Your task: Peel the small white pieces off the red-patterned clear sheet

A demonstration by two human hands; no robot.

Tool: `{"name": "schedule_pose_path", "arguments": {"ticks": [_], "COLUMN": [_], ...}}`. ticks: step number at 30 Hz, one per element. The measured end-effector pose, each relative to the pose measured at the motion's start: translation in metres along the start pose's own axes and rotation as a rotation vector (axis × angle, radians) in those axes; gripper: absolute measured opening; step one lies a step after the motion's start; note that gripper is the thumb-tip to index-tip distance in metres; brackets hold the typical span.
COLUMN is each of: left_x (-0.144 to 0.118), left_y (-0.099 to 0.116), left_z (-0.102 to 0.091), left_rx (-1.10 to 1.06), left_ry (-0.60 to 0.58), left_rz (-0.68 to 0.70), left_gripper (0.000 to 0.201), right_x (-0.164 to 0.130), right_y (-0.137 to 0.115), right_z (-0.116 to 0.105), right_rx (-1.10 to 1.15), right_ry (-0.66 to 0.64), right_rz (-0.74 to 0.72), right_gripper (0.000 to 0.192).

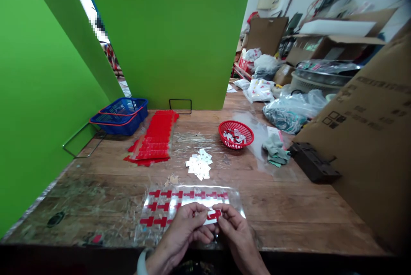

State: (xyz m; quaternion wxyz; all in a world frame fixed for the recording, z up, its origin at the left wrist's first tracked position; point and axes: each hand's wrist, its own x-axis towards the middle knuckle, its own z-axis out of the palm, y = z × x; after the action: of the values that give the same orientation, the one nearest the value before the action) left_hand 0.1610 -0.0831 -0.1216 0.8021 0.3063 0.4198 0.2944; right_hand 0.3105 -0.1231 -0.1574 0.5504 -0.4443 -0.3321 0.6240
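Observation:
Both hands meet at the near table edge over a clear plastic sheet (192, 200) that carries rows of red T-shaped stickers. My left hand (184, 230) and my right hand (236, 234) pinch one small white piece with a red sticker (213, 215) between their fingertips. Just beyond the sheet lies a loose pile of small white pieces (199, 165). A red round basket (236, 133) with more small pieces stands further back on the right.
A stack of red sticker sheets (156, 138) lies left of centre, with blue baskets (120, 114) behind it. Green partition boards (167, 31) wall the left and back. A large cardboard box (369, 129), a black device (314, 163), a grey glove (276, 148) and plastic bags (289, 110) crowd the right.

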Motion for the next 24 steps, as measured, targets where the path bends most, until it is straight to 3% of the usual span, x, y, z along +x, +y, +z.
{"name": "schedule_pose_path", "arguments": {"ticks": [6, 12, 18, 22, 24], "left_x": [0.011, 0.019, 0.023, 0.025, 0.024], "left_y": [-0.001, -0.012, -0.015, -0.009, -0.008], "left_z": [-0.005, -0.015, -0.019, -0.024, -0.029], "left_rx": [0.215, 0.327, 0.314, 0.311, 0.463], "left_ry": [0.109, 0.151, 0.137, 0.292, 0.361], "left_rz": [0.117, 0.138, 0.165, 0.300, 0.423], "left_gripper": [0.038, 0.035, 0.039, 0.041, 0.032], "right_x": [0.003, 0.013, 0.024, 0.059, 0.085], "right_y": [0.000, 0.004, -0.006, -0.035, -0.060], "right_z": [0.016, 0.005, -0.009, -0.024, -0.034], "right_rx": [0.144, -0.238, -0.314, -0.362, -0.380], "right_ry": [-0.050, -0.033, -0.199, -0.095, 0.070], "right_rz": [0.009, 0.044, 0.107, 0.052, -0.135], "right_gripper": [0.044, 0.035, 0.031, 0.031, 0.032]}}
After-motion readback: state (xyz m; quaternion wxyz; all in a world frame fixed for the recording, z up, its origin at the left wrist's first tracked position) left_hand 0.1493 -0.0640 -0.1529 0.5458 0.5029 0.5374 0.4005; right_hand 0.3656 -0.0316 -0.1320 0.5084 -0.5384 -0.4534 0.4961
